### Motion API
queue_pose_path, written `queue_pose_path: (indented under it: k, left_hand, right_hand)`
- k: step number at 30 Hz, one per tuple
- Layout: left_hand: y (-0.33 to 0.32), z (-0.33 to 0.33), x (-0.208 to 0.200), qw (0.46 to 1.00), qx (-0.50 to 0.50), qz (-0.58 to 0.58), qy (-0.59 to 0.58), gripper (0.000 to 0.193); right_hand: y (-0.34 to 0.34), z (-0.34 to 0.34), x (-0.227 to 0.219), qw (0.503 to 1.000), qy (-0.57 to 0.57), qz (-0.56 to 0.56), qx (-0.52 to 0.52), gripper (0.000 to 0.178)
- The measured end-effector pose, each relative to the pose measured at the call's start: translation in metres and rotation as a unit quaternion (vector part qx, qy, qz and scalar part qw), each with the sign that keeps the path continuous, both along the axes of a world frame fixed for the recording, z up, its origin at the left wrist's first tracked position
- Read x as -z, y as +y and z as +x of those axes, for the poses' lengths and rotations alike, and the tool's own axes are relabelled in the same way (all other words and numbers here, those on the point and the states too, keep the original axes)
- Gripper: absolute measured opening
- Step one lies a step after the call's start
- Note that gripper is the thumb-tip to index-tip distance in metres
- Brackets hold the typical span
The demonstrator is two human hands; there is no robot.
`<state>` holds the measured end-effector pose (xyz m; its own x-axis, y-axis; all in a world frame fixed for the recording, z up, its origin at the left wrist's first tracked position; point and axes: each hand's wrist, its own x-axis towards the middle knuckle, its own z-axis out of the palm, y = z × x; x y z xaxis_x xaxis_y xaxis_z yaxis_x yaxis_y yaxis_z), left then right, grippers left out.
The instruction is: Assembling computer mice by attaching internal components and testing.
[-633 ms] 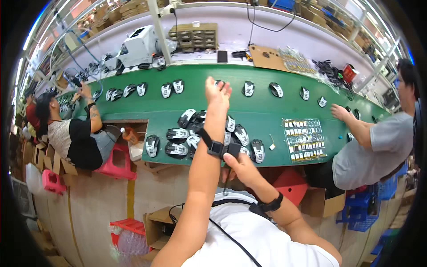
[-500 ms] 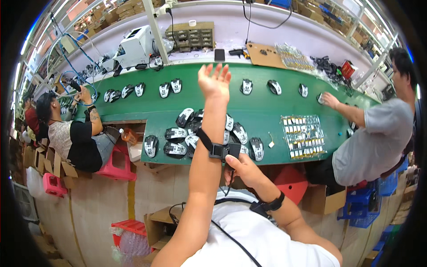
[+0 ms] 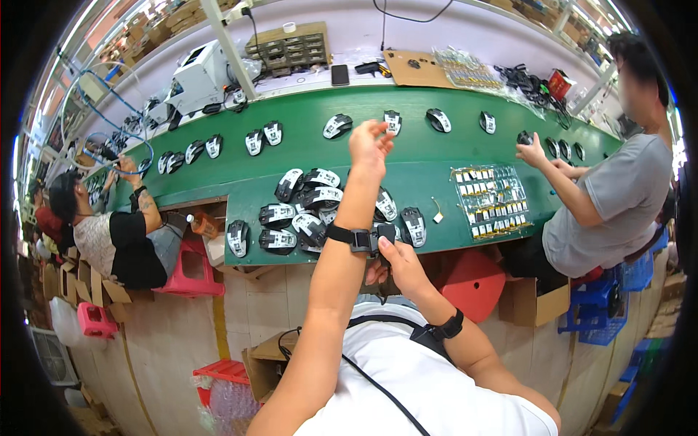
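Stretched out above the green bench, my left hand is empty, its fingers loosely curled and apart. Around that wrist runs a black strap with a small black box on it. My right hand grips this box, thumb pressed on its side and the other fingers partly hidden underneath. A cable hangs below the box. Beyond my left forearm and beside it lies a heap of partly assembled computer mice, white and black, partly hidden by the arm. Another mouse is just past my left fingertips.
Small white battery packs lie in rows on clear plastic at the right, beside a loose one. A co-worker at the right holds a dark mouse; another person sits left. A phone lies on the back shelf.
My left fingers have curled in more, and the view has shifted. My right hand stays on the black box. The co-worker at the right has lifted a mouse off the bench.
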<state>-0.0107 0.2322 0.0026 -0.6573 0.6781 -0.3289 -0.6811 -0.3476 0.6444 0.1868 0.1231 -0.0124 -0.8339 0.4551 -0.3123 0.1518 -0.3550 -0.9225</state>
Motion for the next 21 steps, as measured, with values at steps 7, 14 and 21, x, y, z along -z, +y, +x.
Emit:
queue_pose_path:
  k: [7,14,21]
  left_hand:
    - [-0.009,-0.022,0.01,0.984,-0.142,-0.019,0.103,0.015]
    - [-0.065,-0.021,0.024,0.953,0.127,-0.059,0.27,0.013]
    - [-0.108,-0.034,0.053,0.904,0.312,-0.097,0.277,0.015]
  right_hand:
    - [-0.015,-0.01,0.015,0.985,-0.048,0.165,0.02,0.045]
    - [0.049,0.04,-0.019,0.994,0.058,-0.035,0.08,0.015]
    - [0.082,0.03,-0.047,0.939,0.157,-0.193,0.238,0.032]
